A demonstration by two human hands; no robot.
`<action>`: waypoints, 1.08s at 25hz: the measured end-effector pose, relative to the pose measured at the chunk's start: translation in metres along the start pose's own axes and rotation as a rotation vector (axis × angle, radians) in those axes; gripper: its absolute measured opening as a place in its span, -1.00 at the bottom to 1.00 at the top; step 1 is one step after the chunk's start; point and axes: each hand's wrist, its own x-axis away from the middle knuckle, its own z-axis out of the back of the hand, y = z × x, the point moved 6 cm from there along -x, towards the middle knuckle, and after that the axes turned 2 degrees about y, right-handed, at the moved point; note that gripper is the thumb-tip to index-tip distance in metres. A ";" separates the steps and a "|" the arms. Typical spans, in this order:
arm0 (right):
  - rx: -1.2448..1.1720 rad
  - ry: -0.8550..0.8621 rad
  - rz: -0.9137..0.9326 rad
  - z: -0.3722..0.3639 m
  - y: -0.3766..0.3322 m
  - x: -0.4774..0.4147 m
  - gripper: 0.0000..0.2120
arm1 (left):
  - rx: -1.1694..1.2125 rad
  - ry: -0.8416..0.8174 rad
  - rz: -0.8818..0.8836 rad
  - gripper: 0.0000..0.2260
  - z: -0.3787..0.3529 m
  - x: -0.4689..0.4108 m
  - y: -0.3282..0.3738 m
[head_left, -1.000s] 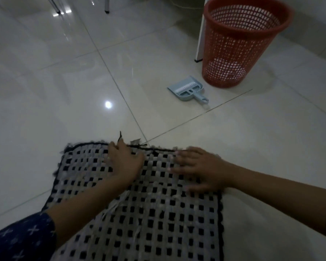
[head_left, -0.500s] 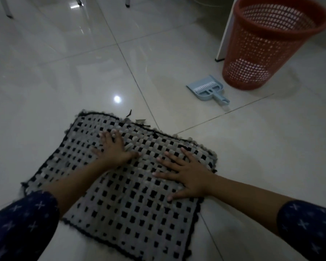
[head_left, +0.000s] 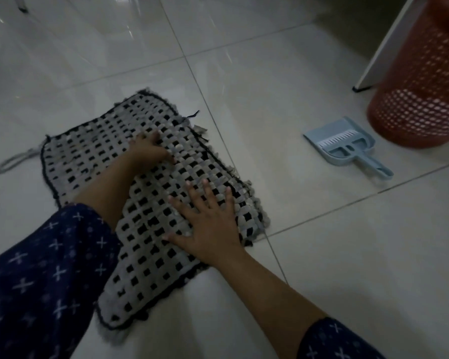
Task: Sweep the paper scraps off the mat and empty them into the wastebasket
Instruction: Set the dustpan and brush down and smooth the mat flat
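Note:
A grey and black woven mat (head_left: 88, 156) lies flat on the tiled floor. My left hand (head_left: 148, 151) presses on its middle with fingers spread toward the far edge. My right hand (head_left: 208, 224) lies flat on the mat's right part, fingers straight and spread. A small paper scrap (head_left: 200, 130) sits at the mat's far right edge, next to a dark thread (head_left: 193, 114). A light blue dustpan (head_left: 347, 146) with a brush clipped in it rests on the floor to the right. The red mesh wastebasket (head_left: 423, 94) stands behind it at the far right.
A white furniture panel (head_left: 381, 53) stands beside the wastebasket. A grey cord loop (head_left: 13, 159) lies on the floor left of the mat. Chair legs (head_left: 21, 6) show at the top left. Glossy tiles (head_left: 270, 94) surround the mat.
The view has swung left and closer, so mat, dustpan and wastebasket appear shifted right. Both hands stay flat on the mat, now further apart, the left one higher up.

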 end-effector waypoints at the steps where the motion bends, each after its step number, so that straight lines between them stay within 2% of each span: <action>1: -0.007 0.017 -0.037 -0.002 -0.004 -0.009 -0.30 | -0.019 -0.037 -0.026 -0.17 0.002 -0.014 0.007; 6: -0.029 0.062 -0.157 -0.003 -0.017 -0.043 -0.30 | -0.135 -0.206 -0.101 -0.13 0.014 -0.058 0.023; 10: 0.002 0.024 -0.215 -0.005 -0.023 -0.063 -0.27 | -0.176 -0.257 -0.137 -0.10 0.022 -0.073 0.030; 18: 0.029 0.017 -0.271 -0.008 -0.028 -0.075 -0.18 | -0.193 -0.291 -0.160 -0.11 0.026 -0.083 0.032; 27: 0.075 -0.095 -0.250 -0.004 -0.025 -0.078 -0.17 | -0.240 -0.298 -0.164 -0.08 0.028 -0.080 0.038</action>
